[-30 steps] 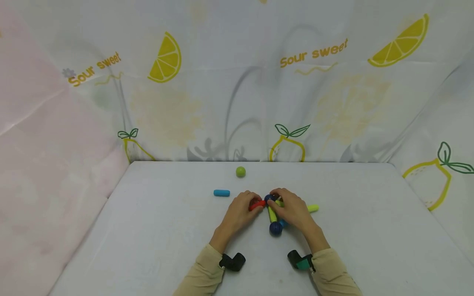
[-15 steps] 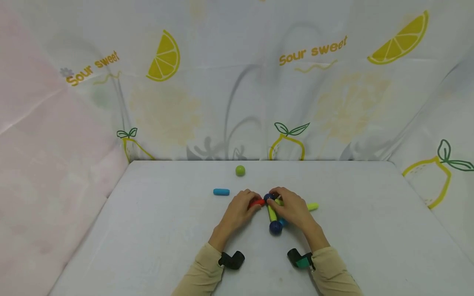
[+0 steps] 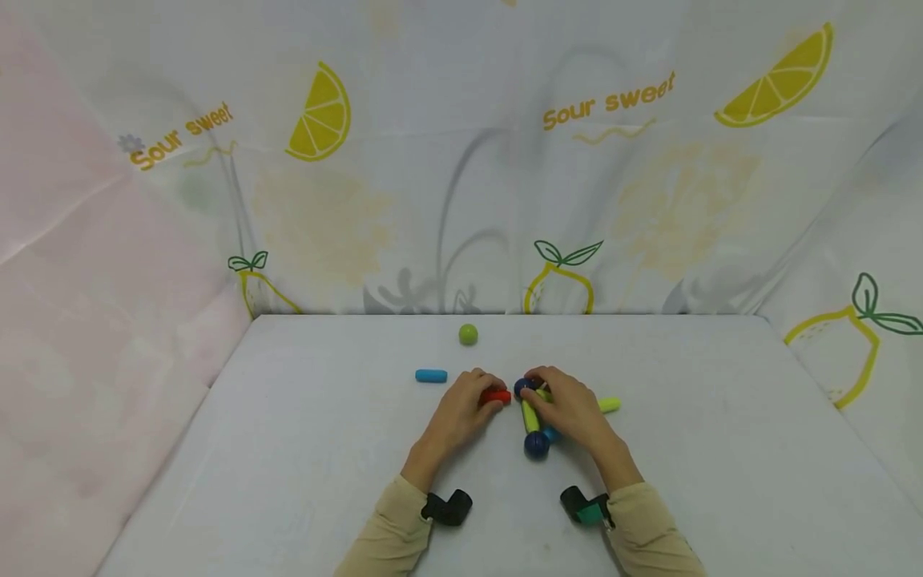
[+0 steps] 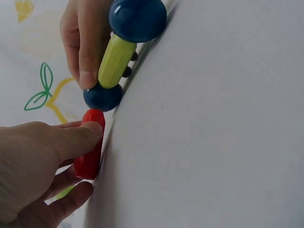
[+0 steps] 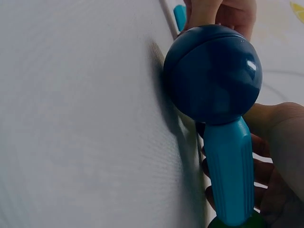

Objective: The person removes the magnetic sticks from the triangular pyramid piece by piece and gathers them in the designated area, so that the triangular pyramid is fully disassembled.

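My left hand (image 3: 460, 407) pinches a red rod (image 4: 89, 149) between thumb and fingers, low over the white table. In the head view a small gap separates the rod from a dark blue ball (image 3: 524, 389). My right hand (image 3: 567, 403) grips that ball at the far end of a joined rod-and-ball build. From there a yellow-green rod (image 3: 530, 416) runs to a second dark blue ball (image 3: 537, 445) nearer me. A light blue rod (image 5: 230, 171) extends from the near ball, partly under my right hand. Another yellow-green rod (image 3: 610, 405) sticks out to the right.
A loose light blue rod (image 3: 431, 376) lies left of my hands on the white table (image 3: 324, 465). Farther back sits a green ball (image 3: 468, 334). Behind the table's back edge hangs a lemon-printed cloth (image 3: 433, 200).
The red rod has shifted slightly left with my left hand, opening a gap from the far blue ball, and its tilt has levelled. My right hand and the build have hardly moved.
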`<control>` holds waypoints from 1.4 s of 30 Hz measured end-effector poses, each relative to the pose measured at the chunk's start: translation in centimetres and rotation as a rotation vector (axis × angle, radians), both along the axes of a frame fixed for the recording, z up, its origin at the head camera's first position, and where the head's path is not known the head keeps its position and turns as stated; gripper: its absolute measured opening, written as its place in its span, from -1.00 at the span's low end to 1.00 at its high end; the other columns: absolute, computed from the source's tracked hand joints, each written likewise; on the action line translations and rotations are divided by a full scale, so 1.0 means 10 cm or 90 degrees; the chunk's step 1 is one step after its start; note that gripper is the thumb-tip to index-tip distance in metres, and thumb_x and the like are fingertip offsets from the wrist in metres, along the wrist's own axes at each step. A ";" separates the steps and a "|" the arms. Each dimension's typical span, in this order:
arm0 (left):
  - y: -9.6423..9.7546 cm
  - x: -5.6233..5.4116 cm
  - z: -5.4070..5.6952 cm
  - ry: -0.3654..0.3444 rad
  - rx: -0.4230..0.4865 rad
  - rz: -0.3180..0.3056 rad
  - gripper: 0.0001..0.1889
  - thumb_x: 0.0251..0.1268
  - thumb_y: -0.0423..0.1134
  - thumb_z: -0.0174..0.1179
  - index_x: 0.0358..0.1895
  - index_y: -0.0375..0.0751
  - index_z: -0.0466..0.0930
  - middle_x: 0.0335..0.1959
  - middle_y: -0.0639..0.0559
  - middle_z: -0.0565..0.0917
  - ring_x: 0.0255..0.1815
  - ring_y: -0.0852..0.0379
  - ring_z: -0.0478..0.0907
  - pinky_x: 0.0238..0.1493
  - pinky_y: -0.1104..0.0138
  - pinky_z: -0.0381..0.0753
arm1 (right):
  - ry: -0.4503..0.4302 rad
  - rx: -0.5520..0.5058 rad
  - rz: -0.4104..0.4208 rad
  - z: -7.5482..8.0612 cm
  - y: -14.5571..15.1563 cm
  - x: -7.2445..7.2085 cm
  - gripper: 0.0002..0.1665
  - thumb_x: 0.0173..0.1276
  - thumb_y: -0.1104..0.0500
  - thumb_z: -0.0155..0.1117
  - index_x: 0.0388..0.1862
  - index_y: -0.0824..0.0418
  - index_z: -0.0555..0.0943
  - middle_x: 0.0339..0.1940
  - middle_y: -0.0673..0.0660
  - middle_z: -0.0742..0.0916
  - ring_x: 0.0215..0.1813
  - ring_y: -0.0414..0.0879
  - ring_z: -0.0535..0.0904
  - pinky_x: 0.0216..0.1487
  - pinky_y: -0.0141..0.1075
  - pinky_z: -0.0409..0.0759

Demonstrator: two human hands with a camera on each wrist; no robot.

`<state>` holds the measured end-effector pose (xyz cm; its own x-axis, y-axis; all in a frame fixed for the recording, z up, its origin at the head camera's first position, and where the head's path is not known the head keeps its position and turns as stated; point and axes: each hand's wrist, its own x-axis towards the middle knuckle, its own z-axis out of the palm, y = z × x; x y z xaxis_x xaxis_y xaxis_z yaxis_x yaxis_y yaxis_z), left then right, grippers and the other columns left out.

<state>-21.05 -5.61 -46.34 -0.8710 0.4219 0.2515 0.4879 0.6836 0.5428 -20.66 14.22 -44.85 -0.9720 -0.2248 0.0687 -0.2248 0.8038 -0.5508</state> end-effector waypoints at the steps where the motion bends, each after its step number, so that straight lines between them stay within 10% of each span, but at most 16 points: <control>1: -0.01 0.00 0.01 -0.005 0.000 0.004 -0.77 0.20 -0.25 0.28 -0.07 -0.11 0.60 -0.16 0.01 0.61 -0.11 0.10 0.50 -0.04 0.27 0.54 | -0.004 0.001 0.001 0.00 0.00 0.00 -0.62 0.34 -0.03 0.21 0.05 0.11 0.56 -0.10 0.05 0.70 -0.11 -0.07 0.60 -0.09 -0.08 0.56; 25: -0.47 -0.12 0.18 -0.031 0.050 0.018 -0.78 0.07 -0.30 0.37 -0.16 -0.11 0.65 -0.27 0.06 0.65 -0.22 0.15 0.59 -0.09 0.26 0.58 | -0.001 0.000 0.106 0.07 0.12 0.01 -0.60 0.35 0.22 0.16 0.17 0.22 0.52 -0.08 0.08 0.66 -0.10 -0.09 0.57 -0.04 -0.13 0.55; 42: -0.79 -0.15 0.21 -0.024 0.040 0.059 -0.79 -0.01 -0.31 0.41 -0.23 -0.11 0.71 -0.32 0.06 0.64 -0.21 0.12 0.61 -0.12 0.23 0.59 | -0.040 -0.002 0.030 0.04 0.18 -0.02 -0.79 0.31 0.06 0.24 -0.16 0.14 0.62 -0.24 0.01 0.66 -0.19 -0.14 0.55 -0.10 -0.16 0.52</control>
<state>-22.60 -13.54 -44.20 -0.9147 0.3239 0.2416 0.4030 0.6885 0.6029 -20.84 16.01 -44.48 -0.9626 -0.2709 0.0084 -0.2275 0.7910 -0.5680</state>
